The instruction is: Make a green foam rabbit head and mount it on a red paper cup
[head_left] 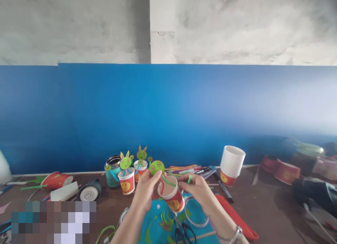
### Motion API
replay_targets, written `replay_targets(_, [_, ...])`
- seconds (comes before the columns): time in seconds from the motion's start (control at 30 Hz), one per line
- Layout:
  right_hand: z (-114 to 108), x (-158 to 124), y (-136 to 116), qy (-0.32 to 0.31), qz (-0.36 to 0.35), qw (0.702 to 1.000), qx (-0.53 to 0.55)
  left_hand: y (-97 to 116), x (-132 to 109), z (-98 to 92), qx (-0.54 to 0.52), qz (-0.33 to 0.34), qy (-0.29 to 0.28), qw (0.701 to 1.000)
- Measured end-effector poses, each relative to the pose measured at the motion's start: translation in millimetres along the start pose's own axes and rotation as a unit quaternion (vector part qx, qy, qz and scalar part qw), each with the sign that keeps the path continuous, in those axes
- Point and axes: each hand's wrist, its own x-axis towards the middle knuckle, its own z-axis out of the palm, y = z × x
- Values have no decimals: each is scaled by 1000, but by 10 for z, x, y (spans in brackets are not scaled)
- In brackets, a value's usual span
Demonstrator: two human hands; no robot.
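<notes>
My left hand (147,186) is closed, its thumb pressed on a round green paper face (157,166) at the rim of a red and white paper cup (177,203). The cup is tilted, its mouth towards me. A green strip (171,182) runs across the mouth. On the cup's right side, my right hand (197,189) pinches a short green strip (189,180) between thumb and fingers. Below the cup lie scissors (184,231), a clear ring-shaped roll (196,221) and green paper scraps (165,224) on a blue sheet (147,233).
Two cups with green eared faces (126,162) stand behind left, by a teal flask (112,182). Pens (204,170) lie behind my hands. At right are stacked white cups (232,161), a marker (223,188) and a red pouch (237,217). A blue panel (168,110) rises behind.
</notes>
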Motion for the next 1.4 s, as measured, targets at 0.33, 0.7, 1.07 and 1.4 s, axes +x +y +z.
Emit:
replay_targets(0.33, [36, -68, -148, 0, -10, 998, 69, -99, 63, -27, -68, 10, 75, 995])
replay_targets(0.7, [92, -104, -196, 24, -61, 994, 92, -71, -33, 20, 20, -30, -98, 994])
replay_targets(1.07, [115, -141, -125, -171, -98, 979, 56, -64, 1, 11, 8, -3, -35, 999])
replay_targets(1.4, [160, -185, -146, -213, 2, 972, 99, 55, -59, 54, 135, 64, -75, 986])
